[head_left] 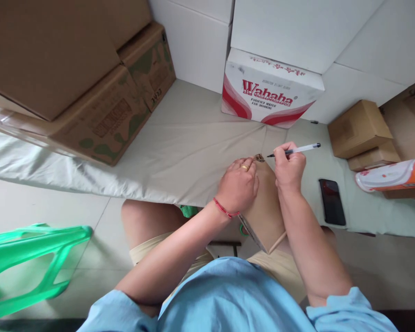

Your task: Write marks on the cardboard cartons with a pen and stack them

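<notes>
A brown cardboard box (266, 207) lies tilted, its far end on the cloth-covered surface and its near end over my lap. My left hand (238, 182), with a gold ring and a red cord bracelet, rests flat on its left side, fingers stretched toward the far end. Dark marks (259, 158) show at that far corner, just past the fingertips. In my right hand (290, 166), thumb and fingers pinch a pen (306, 148) with a clear barrel. Its dark tip points left, close to the marks; I cannot tell whether it touches. My right forearm passes along the box's right edge.
Stacked cartons (100, 115) stand at the left. A white and red Wahaha carton (269, 92) leans by the white wall. At the right are a phone (332, 201), small boxes (359, 129) and an orange-white cylinder (390, 175). A green plastic stool (38, 263) stands on the floor.
</notes>
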